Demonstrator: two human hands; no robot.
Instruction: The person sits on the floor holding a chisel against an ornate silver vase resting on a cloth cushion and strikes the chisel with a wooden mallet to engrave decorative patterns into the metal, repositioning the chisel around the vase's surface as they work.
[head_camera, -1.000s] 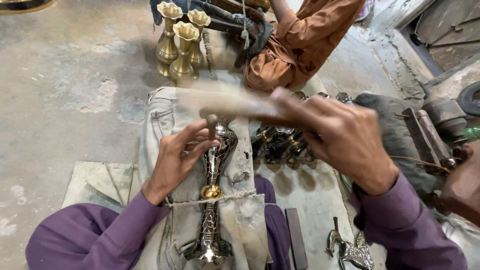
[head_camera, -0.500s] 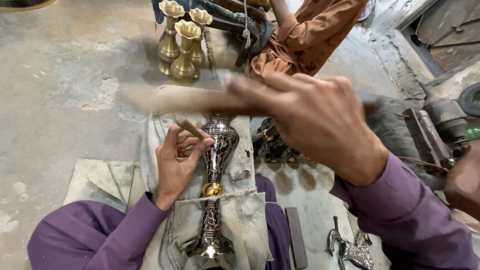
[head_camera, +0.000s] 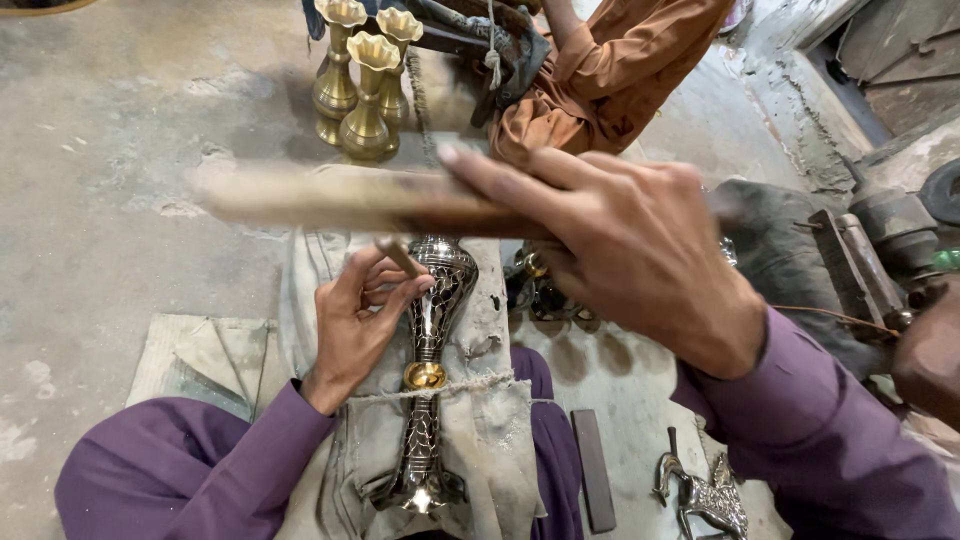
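Purple long sleeves, bare hands.
Loose purple cloth down to both wrists, left hand (head_camera: 362, 318) and right hand (head_camera: 625, 240) ungloved, no rings or watch visible.

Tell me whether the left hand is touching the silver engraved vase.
Touching. The head view shows the left hand resting its fingertips against the silver vase while pinching a small punch.

I see a glossy, silver-and-black patterned metal vase (head_camera: 432, 330) with a polished brass collar, lying on coarse, grimy grey cloth (head_camera: 480, 420). Three shiny golden brass vases (head_camera: 362, 75) stand on rough, matt concrete floor (head_camera: 110, 150); my right hand (head_camera: 620, 250) grips a worn wooden stick (head_camera: 330, 200).
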